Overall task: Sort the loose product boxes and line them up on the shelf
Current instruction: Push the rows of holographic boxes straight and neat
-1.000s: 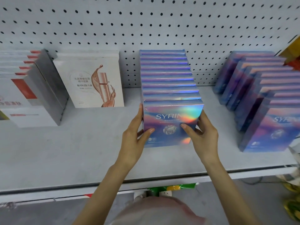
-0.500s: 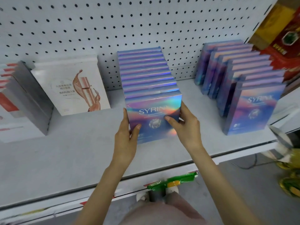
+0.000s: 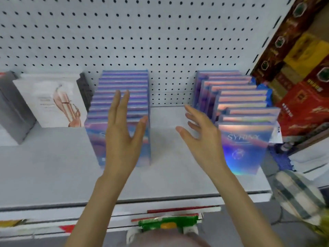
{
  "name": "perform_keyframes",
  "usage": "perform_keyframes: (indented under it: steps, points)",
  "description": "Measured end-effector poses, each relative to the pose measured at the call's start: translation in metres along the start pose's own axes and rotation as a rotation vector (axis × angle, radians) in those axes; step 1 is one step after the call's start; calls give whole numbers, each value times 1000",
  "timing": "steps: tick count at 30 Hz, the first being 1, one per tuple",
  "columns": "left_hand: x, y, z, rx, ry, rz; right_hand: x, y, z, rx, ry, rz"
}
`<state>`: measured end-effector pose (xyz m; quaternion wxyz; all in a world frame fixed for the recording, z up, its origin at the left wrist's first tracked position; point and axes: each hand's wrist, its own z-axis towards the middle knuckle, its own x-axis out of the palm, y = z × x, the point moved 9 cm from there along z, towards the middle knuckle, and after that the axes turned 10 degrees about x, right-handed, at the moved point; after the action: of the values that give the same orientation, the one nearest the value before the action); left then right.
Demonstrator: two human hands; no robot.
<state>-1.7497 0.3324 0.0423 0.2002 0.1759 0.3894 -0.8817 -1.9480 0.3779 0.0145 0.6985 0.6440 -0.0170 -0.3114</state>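
Note:
A tidy row of several iridescent blue-purple boxes [image 3: 122, 90] stands on the white shelf [image 3: 44, 172], running back to the pegboard. My left hand [image 3: 122, 136] hovers in front of the row's front box with fingers straight, holding nothing. My right hand [image 3: 201, 138] is spread open over the bare gap between the two rows. To the right a second, looser row of the same boxes [image 3: 243, 139] stands staggered and slightly fanned, its front box marked SYRINX.
A white box with a pink swirl picture [image 3: 51, 102] and grey boxes [image 3: 12, 111] stand at the left. Red and gold cartons [image 3: 302, 82] fill the neighbouring bay on the right. A checked cloth thing [image 3: 299, 195] hangs below the shelf's right end.
Both hands let go of the front box of the middle row and lifted off it with fingers spread. The right hand moved right toward the second row. The view swung right.

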Motion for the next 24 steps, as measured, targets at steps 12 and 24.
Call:
perform_keyframes:
  steps: [12,24]
  points:
    - [203,-58,-62,-337,350,-329,-189,-113,27,102,-62,-79]
    - [224,-56,-86,-514,304,-650,-152,-187,20,349,154,219]
